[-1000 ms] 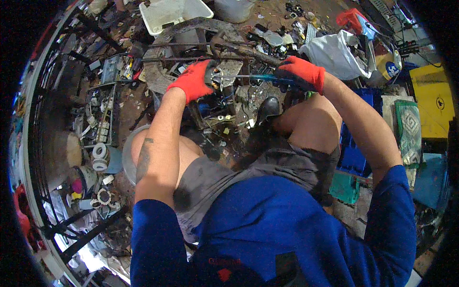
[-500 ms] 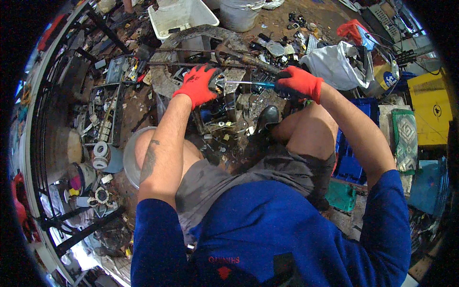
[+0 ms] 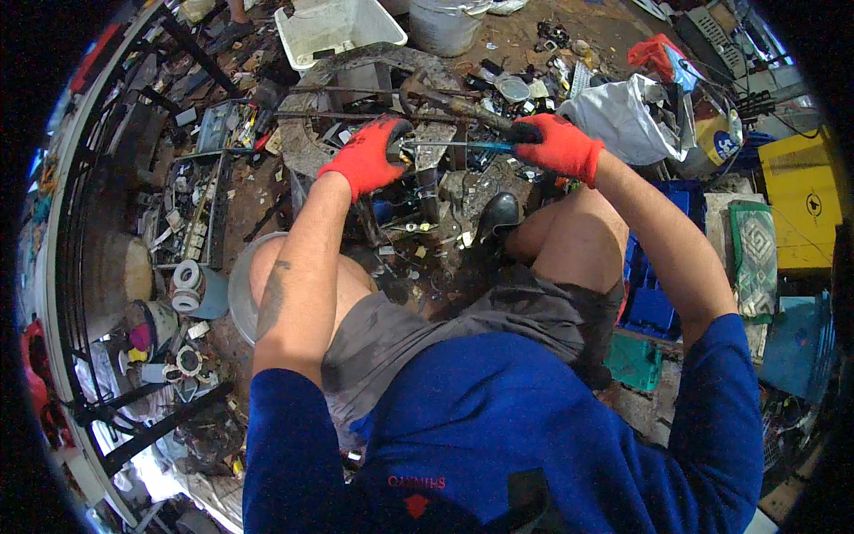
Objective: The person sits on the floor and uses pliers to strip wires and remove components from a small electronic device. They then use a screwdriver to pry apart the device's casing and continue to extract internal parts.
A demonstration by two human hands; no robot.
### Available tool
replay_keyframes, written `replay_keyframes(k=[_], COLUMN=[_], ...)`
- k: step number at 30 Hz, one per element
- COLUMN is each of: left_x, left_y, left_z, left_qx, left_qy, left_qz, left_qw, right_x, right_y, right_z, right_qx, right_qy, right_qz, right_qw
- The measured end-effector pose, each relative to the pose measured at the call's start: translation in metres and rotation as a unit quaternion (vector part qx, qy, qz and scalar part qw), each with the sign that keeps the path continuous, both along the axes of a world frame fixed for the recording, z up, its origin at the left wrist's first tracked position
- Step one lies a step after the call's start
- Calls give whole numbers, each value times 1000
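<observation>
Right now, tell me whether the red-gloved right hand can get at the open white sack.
Probably yes: nothing visible blocks the right hand from the white sack, though depth is hard to judge. Its grip is on a blue-handled tool with a thin metal shaft, which may need releasing first.

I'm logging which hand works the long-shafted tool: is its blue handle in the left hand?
No, the red-gloved right hand grips the blue handle, and the metal shaft points toward the left hand.
</observation>
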State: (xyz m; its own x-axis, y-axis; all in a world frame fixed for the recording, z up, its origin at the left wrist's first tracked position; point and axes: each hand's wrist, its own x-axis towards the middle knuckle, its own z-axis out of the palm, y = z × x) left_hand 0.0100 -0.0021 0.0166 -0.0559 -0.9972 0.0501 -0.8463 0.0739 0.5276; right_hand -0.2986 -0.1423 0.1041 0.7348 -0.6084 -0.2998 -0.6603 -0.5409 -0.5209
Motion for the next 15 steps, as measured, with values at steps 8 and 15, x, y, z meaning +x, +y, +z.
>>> replay_keyframes(k=[8, 15], left_x=[-2, 1], left_y=[-3, -6], left_z=[-5, -14], left_qx=[-3, -11], left_qy=[7, 22], left_qz=[29, 36], left_qw=[1000, 999], right_x=[-1, 6], right_y=[-6, -8], right_z=[-6, -5], right_qx=[68, -150], right_qy=[-50, -68], right_qz=[8, 46], right_qw=[996, 985])
